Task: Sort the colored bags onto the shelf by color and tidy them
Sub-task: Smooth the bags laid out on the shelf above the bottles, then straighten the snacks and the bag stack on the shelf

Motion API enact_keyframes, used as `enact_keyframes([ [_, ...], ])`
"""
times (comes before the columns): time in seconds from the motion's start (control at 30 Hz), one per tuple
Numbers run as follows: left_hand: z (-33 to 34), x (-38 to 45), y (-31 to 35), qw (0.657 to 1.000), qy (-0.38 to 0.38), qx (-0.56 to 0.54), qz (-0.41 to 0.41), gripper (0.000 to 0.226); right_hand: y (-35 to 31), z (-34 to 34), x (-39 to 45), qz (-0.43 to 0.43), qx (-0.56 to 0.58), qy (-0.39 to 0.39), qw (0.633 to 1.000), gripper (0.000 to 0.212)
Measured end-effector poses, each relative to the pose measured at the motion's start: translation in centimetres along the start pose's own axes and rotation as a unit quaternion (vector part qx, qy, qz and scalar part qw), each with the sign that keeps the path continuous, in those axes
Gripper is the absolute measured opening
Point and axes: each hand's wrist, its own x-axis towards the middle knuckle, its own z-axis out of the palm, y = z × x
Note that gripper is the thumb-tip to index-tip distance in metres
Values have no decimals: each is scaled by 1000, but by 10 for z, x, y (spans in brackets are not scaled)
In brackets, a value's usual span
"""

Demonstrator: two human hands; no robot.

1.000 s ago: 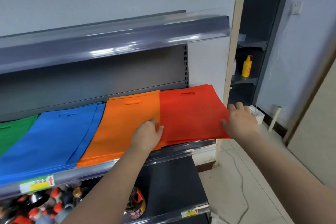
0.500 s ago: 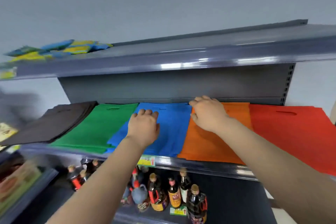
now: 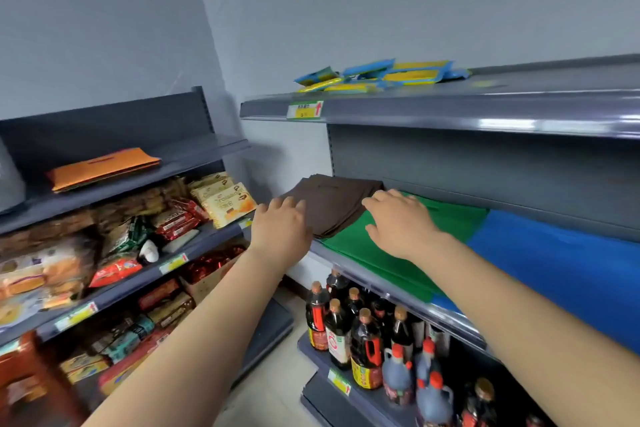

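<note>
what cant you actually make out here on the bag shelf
Head view only:
- Blue bags: right part cut off by the frame edge; any stacks further right are out of view.
- Green bags: middle covered by the right hand.
- Brown bags: near-left corner hidden under the left hand.
- Price tag on the upper shelf: print too small and blurred to read.
- Number of bags per stack: layers too thin to count.

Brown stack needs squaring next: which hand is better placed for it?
Left. The left hand already lies flat on the brown stack's front-left edge, while the right hand lies mostly on the green stack, with only its fingertips by the brown.
</note>
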Motion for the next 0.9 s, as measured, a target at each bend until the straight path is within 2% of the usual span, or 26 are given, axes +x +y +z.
enact_keyframes([
  [0.4, 29, -14, -182, 977, -41, 40, -206, 45, -162, 30, 149, -200, 79, 20, 977, 37],
  [0.6, 48, 5, -254, 955, -62, 62, -285, 41, -224, 50, 226, -268, 111, 25, 957, 32],
  [0.9, 73, 43, -355, 922, -46, 75, -376, 42, -299, 74, 348, -342, 140, 38, 928, 41],
])
